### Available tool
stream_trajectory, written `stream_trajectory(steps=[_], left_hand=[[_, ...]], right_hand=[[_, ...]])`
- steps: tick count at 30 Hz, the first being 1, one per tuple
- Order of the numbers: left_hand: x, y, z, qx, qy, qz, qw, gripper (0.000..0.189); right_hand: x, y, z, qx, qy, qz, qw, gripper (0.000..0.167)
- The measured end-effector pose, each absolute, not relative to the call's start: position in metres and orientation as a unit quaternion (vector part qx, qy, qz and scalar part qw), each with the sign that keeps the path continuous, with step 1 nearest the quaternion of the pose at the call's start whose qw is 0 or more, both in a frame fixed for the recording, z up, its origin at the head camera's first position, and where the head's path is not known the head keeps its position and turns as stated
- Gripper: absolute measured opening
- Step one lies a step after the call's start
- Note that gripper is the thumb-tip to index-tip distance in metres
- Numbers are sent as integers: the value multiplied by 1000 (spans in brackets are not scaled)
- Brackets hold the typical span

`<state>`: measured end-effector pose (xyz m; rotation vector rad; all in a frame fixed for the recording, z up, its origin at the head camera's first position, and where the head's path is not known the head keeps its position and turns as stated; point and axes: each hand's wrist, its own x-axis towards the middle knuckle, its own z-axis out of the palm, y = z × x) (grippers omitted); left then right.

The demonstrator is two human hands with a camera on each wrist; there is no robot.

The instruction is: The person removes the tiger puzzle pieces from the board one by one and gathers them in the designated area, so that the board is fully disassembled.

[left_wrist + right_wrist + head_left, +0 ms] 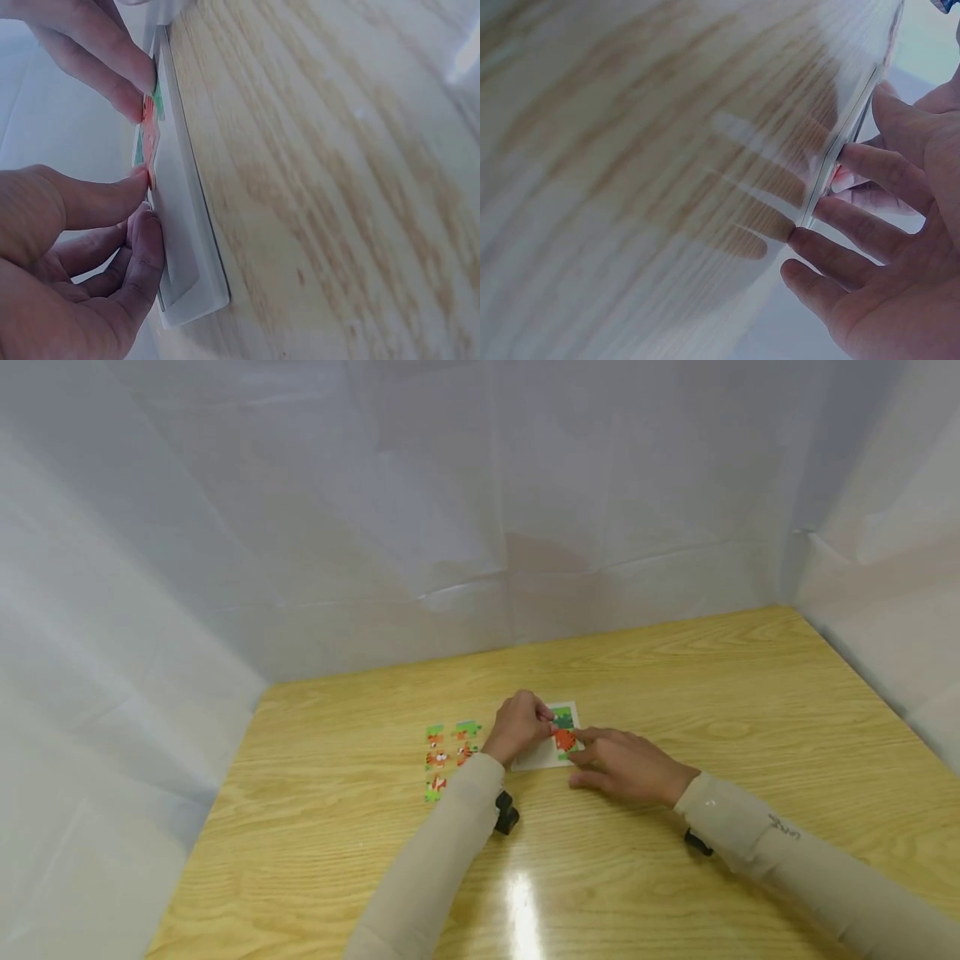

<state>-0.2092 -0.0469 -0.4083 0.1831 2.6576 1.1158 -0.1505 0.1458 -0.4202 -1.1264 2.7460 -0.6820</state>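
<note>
A shallow white puzzle tray (534,758) lies on the table with a few picture pieces along its right side. One is an orange puzzle piece (566,741); beside it, towards the back, is a green puzzle piece (562,716). My left hand (517,727) reaches over the tray and pinches the near edge of the orange piece, seen edge-on in the left wrist view. From the right, my right hand (626,766) has its fingers extended, fingertips touching the orange piece and the tray's edge. In the right wrist view, most of the pieces are hidden behind the tray's rim (832,154).
Left of the tray, several loose puzzle pieces (437,758) with orange, green and white pictures lie in two columns, partly behind my left forearm. The wooden table (360,852) is bordered by white sheeting (360,543) at the back and sides.
</note>
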Motion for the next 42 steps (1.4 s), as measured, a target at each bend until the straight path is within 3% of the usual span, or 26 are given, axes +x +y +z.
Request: stream_trajectory(steps=[42], left_hand=[[-212, -57, -408, 47, 908, 407, 91, 7]], right_hand=[[-160, 144, -419, -381, 902, -202, 34, 25]])
